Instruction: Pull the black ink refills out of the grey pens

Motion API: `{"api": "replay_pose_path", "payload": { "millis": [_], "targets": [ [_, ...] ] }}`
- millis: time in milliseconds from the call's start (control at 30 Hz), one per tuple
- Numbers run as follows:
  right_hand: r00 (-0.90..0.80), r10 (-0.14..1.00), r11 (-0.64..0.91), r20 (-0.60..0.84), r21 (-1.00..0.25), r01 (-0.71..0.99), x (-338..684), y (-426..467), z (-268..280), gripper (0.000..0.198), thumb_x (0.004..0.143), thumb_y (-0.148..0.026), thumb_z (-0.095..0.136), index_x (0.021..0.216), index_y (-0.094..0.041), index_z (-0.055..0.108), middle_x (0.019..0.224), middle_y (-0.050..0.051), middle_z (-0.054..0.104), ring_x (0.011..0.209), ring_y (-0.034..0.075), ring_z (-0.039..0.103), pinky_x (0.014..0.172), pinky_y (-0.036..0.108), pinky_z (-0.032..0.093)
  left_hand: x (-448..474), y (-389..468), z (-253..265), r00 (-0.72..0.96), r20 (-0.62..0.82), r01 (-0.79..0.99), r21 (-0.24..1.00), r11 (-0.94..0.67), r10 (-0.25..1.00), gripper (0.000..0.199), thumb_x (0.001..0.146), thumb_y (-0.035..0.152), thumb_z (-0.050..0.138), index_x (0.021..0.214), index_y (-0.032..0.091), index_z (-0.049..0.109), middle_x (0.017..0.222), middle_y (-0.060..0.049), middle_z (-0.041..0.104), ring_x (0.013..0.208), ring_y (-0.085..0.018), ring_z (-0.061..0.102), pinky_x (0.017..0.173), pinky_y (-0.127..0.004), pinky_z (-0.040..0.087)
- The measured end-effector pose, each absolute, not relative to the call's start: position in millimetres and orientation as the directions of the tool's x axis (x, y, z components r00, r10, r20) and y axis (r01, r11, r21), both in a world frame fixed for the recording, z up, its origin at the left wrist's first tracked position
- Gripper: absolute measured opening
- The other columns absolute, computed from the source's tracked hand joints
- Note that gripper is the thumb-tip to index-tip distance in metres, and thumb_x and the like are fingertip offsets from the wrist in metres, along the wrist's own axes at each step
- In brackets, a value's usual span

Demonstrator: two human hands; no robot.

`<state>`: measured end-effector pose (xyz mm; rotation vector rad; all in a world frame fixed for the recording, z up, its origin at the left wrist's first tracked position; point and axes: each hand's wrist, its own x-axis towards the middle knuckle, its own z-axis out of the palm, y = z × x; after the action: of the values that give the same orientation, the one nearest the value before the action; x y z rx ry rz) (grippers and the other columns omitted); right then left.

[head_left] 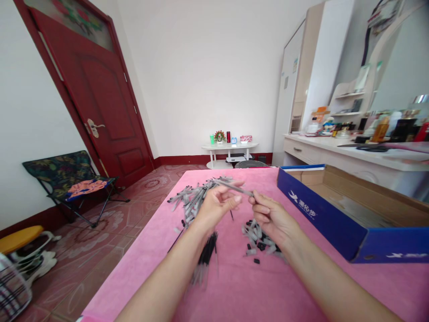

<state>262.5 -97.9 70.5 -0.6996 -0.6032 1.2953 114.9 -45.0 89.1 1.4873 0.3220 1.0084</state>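
My right hand [273, 217] pinches one end of a slim grey pen barrel [234, 185] between thumb and fingers. The barrel slants up to the left across my left hand [221, 199], whose thumb and fingers are apart; whether they touch it is hard to tell. Behind and left of that hand lies a heap of grey pen barrels [192, 201]. Below my left wrist is a bunch of dark pen refills [208, 250], partly covered by the forearm. Translucent pen caps with small black pieces [256, 232] are piled beneath my right hand, which hides some of them.
A blue open cardboard box [318, 221] stands on the right of the pink-covered table [234, 286]. Farther right is a white dresser [315, 150] with bottles. A folding chair [73, 179] and a red door [100, 98] are at left. A small white table [231, 146] stands by the wall.
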Motion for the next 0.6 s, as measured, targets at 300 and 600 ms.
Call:
{"api": "replay_pose_path", "payload": {
  "millis": [300, 600],
  "targets": [
    [-0.036, 0.999, -0.052, -0.039, -0.838, -0.543, 251.9, -100.5, 64.4, 0.028, 0.073, -0.042, 0.059, 0.072, -0.014, 0.055, 0.061, -0.003, 0.047, 0.036, -0.002, 0.024, 0.031, 0.011, 0.013, 120.6, -43.0, 78.5, 0.467, 0.407, -0.422, 0.883, -0.207, 0.785, 0.025, 0.073, 0.034, 0.06, 0.089, 0.014, 0.061, 0.096, -0.011, 0.065, 0.085, -0.02, 0.062, 0.068, -0.027, 0.047],
    [0.135, 0.991, 0.077, 0.026, -0.917, -0.391, 248.9, -96.7, 54.5, 0.032, 0.066, -0.041, 0.066, 0.063, -0.012, 0.053, 0.054, -0.004, 0.046, 0.036, -0.001, 0.016, 0.034, 0.015, 0.01, 126.4, -39.1, 67.9, 0.404, 0.326, -0.402, 0.903, -0.154, 0.855, 0.031, 0.067, 0.038, 0.066, 0.084, 0.012, 0.062, 0.088, -0.01, 0.067, 0.075, -0.018, 0.063, 0.063, -0.025, 0.048]
  ]
}}
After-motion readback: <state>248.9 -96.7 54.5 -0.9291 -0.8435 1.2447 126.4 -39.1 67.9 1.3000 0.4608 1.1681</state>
